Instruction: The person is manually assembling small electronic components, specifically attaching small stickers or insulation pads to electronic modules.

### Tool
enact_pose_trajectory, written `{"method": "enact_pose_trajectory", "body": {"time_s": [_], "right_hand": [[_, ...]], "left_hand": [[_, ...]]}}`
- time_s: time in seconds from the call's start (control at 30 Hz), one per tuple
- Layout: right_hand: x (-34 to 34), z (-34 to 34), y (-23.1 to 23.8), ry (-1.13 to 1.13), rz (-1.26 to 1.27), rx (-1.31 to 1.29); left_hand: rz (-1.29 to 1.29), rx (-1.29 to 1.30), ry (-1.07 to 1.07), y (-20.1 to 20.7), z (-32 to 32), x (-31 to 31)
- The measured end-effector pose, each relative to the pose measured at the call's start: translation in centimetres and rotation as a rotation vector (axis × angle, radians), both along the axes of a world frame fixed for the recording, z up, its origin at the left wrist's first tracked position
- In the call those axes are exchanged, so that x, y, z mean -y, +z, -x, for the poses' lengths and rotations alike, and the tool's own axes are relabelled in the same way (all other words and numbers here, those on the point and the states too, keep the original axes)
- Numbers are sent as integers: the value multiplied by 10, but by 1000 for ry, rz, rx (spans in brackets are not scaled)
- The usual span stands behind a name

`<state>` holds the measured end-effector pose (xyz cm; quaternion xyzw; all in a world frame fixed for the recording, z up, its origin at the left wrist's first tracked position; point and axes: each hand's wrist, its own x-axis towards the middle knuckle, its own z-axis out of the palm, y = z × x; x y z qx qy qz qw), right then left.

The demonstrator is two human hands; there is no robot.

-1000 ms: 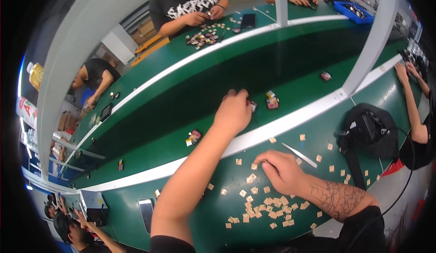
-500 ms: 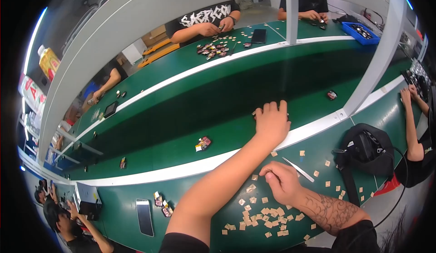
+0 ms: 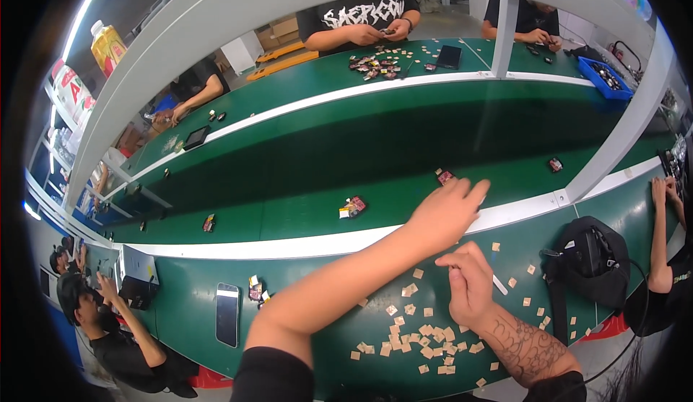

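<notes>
My left hand (image 3: 449, 215) reaches over the white rail (image 3: 317, 246) onto the green belt, palm down with its fingers stretched and apart. Just beyond its fingers lies a small dark part with red and a pale tab (image 3: 444, 176). What is under the fingertips is hidden. My right hand (image 3: 471, 286) is closed over the near bench, thumb against curled fingers; whatever it may hold cannot be made out. Slim pale tweezers (image 3: 499, 284) show partly beside it. Many small beige squares (image 3: 433, 333) lie scattered below and around it.
Similar small parts (image 3: 353, 207) sit along the belt (image 3: 289, 185). On the bench are a phone (image 3: 227, 315), more parts (image 3: 255, 288) and a black bag (image 3: 588, 265). A grey upright (image 3: 621, 127) rises at right. Co-workers sit across and at both sides.
My left hand has shifted right, uncovering the small part on the belt. The right hand stays closed and has turned more upright, covering part of the tweezers. The view has shifted.
</notes>
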<state>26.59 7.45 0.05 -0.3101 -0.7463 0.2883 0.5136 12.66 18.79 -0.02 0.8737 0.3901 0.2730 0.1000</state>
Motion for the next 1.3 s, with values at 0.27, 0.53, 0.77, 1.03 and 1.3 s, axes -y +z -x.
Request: {"method": "enact_pose_trajectory", "body": {"time_s": [0.27,0.53,0.77,1.03,1.3], "right_hand": [[8,-1,17,205,74,244],[14,12,24,308,109,619],[31,30,30,179,96,831],[36,39,31,116,59,904],[8,19,17,298,398,424]], "left_hand": [[391,23,106,26,92,146],[395,116,195,12,120,190],[393,258,160,0,120,195],[353,220,98,-5,120,196],[358,247,134,-4,122,195]]}}
